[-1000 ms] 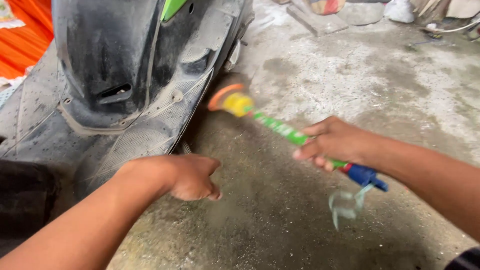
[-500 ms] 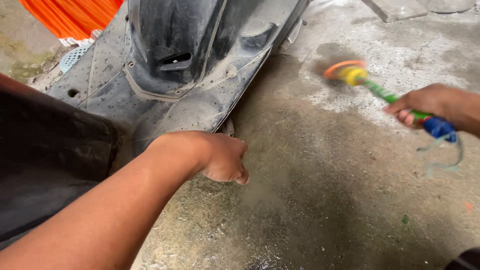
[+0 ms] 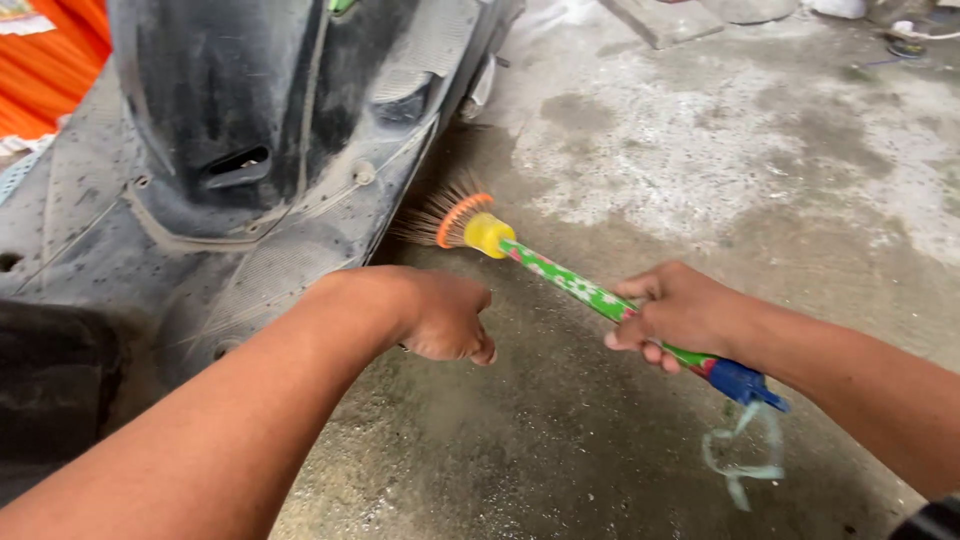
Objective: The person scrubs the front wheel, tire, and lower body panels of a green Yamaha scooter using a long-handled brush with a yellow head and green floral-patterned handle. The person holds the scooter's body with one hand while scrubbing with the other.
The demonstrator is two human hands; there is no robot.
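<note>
Right hand [image 3: 678, 312], fist closed on the green handle, has swung the broom [image 3: 560, 277] back—bristles now at the scooter footboard [image 3: 250, 270] edge (0.5 s earlier, out over the concrete floor [image 3: 720, 160]). Left hand [image 3: 445, 315]—loosely curled, holding nothing—stays beside the panel; sweeping resumes.

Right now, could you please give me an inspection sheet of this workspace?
Surface: concrete floor, grey, dusty, with pale blotches.
Job's things: broom with green flowered handle, yellow collar and orange-ringed bristles, its bristles against the edge of the scooter footboard, which is dark and dusty.
Clutter: stone slab at the far edge.
Hands: right hand fingers wrapped round the broom handle; left hand loosely curled by the footboard, holding nothing visible.
Cables: clear strap loop hanging off the handle's blue end.
Surroundings: orange sheet at far left.
</note>
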